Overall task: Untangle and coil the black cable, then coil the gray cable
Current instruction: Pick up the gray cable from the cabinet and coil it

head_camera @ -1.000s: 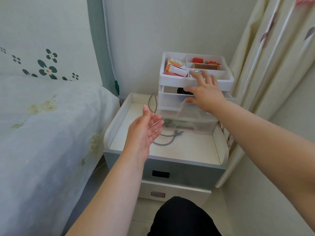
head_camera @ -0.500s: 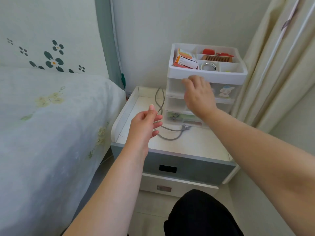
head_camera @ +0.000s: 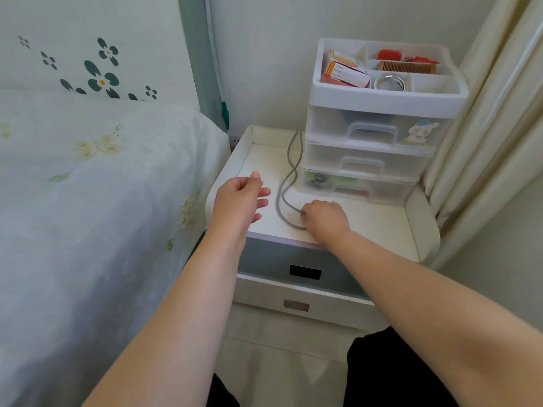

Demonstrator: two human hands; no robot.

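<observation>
1. Since half a second ago the right hand [head_camera: 324, 217] has dropped from the front of the white plastic drawer organizer [head_camera: 373, 142] to the nightstand's white tabletop [head_camera: 379, 221], and the left hand [head_camera: 239, 201] has shifted a little to the left, away from the cable.
2. The right hand now rests knuckles-up on the tabletop with its fingers curled down onto the thin gray cable [head_camera: 286, 183], apparently gripping it near its front end; the fingertips themselves are hidden under the hand.
3. The left hand hovers over the left part of the tabletop, fingers loosely spread and slightly bent, holding nothing, just beside the cable but apart from it.
4. The gray cable runs from the back of the tabletop, beside the organizer's left edge, forward in a loose S-curve and loops round to the right hand.
5. The black cable is not visible in this view.
6. The organizer stands at the back right of the tabletop, its three clear drawers closed; its open top tray holds an orange-and-white box [head_camera: 346, 72], a brown comb [head_camera: 407, 67] and a shiny metal ring [head_camera: 389, 82].
7. A bed with a pale floral sheet [head_camera: 88, 201] lies to the left, a cream curtain [head_camera: 493, 118] to the right.
</observation>
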